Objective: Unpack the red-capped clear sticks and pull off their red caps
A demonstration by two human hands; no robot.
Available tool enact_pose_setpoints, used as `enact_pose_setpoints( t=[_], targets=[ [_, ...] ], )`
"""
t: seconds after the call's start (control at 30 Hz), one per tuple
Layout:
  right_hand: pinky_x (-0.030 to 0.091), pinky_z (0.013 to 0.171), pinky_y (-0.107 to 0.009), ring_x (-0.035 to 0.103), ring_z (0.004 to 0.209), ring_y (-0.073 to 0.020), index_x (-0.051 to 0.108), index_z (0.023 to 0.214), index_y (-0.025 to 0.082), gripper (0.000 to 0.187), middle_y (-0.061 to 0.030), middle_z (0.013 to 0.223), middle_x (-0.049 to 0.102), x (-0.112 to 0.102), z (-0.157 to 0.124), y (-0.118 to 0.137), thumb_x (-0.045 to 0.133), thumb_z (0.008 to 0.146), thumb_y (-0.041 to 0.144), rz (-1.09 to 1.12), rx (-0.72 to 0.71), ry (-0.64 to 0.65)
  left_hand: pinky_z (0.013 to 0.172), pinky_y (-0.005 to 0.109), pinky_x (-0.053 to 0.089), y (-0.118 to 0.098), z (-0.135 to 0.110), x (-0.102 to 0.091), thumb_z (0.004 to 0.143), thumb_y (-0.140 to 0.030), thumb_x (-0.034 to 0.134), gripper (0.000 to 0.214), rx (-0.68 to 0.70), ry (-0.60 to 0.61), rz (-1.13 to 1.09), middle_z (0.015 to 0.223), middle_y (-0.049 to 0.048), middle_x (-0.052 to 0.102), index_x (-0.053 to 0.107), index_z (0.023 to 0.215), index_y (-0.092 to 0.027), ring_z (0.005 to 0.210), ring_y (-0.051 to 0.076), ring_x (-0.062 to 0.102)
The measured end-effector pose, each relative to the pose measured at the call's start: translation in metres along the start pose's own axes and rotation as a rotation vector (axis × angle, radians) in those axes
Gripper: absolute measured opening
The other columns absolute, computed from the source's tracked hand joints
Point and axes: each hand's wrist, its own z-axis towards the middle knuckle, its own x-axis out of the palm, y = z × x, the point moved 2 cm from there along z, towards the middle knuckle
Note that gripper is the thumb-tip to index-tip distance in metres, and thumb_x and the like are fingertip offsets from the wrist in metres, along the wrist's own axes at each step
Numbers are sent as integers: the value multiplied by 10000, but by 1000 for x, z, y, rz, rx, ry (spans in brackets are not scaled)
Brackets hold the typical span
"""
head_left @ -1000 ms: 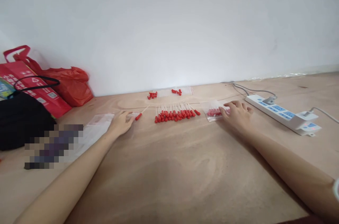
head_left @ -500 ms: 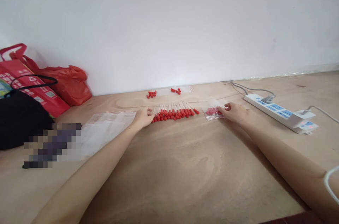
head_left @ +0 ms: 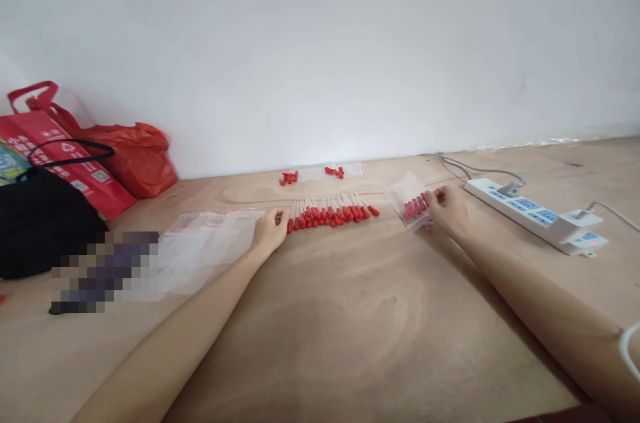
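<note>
A row of pale sticks with red bulb-like heads (head_left: 327,215) lies in the middle of the wooden table, heads toward me. My left hand (head_left: 271,231) rests at the row's left end, fingers curled together beside the outermost stick. Whatever is between those fingertips is hidden. On the right, my right hand (head_left: 449,209) pinches the edge of a small clear zip bag (head_left: 411,191). Several red-headed pieces show through the plastic, and the bag is tilted. Flat clear bags (head_left: 200,253) lie fanned out left of my left hand.
Small red pieces (head_left: 289,178) and another clear bag (head_left: 353,171) lie by the wall. A white power strip (head_left: 533,213) with cables stands at right. Red bags (head_left: 133,156) and a black bag (head_left: 45,226) sit at left, near a blurred-out object (head_left: 105,273).
My right hand has shifted slightly right and turned the zip bag, which now tilts. The left hand's fingers have closed further at the row's end. The view has moved a little.
</note>
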Motion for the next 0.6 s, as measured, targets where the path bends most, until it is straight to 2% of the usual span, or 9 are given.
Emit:
enact_pose_setpoints(
  t=[0.07, 0.13, 0.2, 0.3, 0.4, 0.5, 0.53, 0.6],
  targets=[
    [407, 575, -275, 526, 619, -153, 392, 688, 220, 230, -16, 664, 552, -4, -4, 6, 439, 750, 436, 293, -57, -8, 756, 259, 452, 0, -2, -2, 806, -309, 413, 229, 7, -10, -13, 839, 48, 674, 588, 816, -163, 801, 171, 617],
    [402, 527, -255, 490, 546, -125, 374, 694, 226, 270, 15, 625, 514, -4, -12, 18, 468, 740, 475, 549, -118, 110, 744, 265, 458, 1, -4, -3, 806, -312, 405, 231, 17, -21, -26, 832, 48, 669, 578, 827, -160, 785, 171, 615],
    [384, 495, -235, 450, 499, -99, 398, 682, 219, 315, 41, 579, 465, 0, -28, 36, 527, 710, 504, 686, -192, 324, 724, 267, 466, 3, -8, -5, 801, -320, 409, 233, 30, -40, -39, 837, 51, 661, 566, 846, -154, 771, 169, 610],
    [376, 508, -219, 439, 516, -80, 443, 668, 193, 339, 44, 585, 471, 20, -63, 69, 592, 682, 497, 717, -357, 771, 747, 287, 461, 4, -16, -10, 800, -332, 408, 247, 46, -102, -49, 906, 69, 634, 543, 897, -149, 825, 178, 586],
    [366, 509, -210, 425, 522, -69, 445, 627, 179, 358, 47, 573, 467, 48, -96, 98, 604, 674, 496, 724, -465, 992, 830, 328, 422, 3, -28, -19, 810, -320, 396, 238, 124, -213, -31, 948, 80, 604, 535, 910, -155, 910, 195, 538],
    [364, 495, -209, 433, 520, -69, 482, 630, 169, 331, 39, 579, 496, 78, -116, 115, 621, 660, 468, 661, -466, 1101, 884, 358, 378, -5, -43, -29, 821, -298, 398, 207, 350, -311, 13, 899, 71, 604, 549, 874, -166, 916, 200, 518],
    [370, 498, -210, 441, 521, -68, 499, 648, 166, 310, 33, 600, 514, 84, -119, 118, 620, 666, 451, 641, -461, 1085, 885, 361, 374, -8, -48, -31, 823, -289, 404, 194, 443, -297, 22, 876, 65, 607, 555, 856, -171, 903, 197, 521],
    [381, 485, -208, 453, 514, -60, 530, 747, 167, 274, 19, 691, 549, 90, -121, 117, 626, 668, 411, 614, -430, 1000, 861, 344, 389, -17, -57, -32, 827, -269, 418, 173, 617, -157, 7, 837, 51, 608, 566, 822, -179, 867, 181, 532]
  ],
)
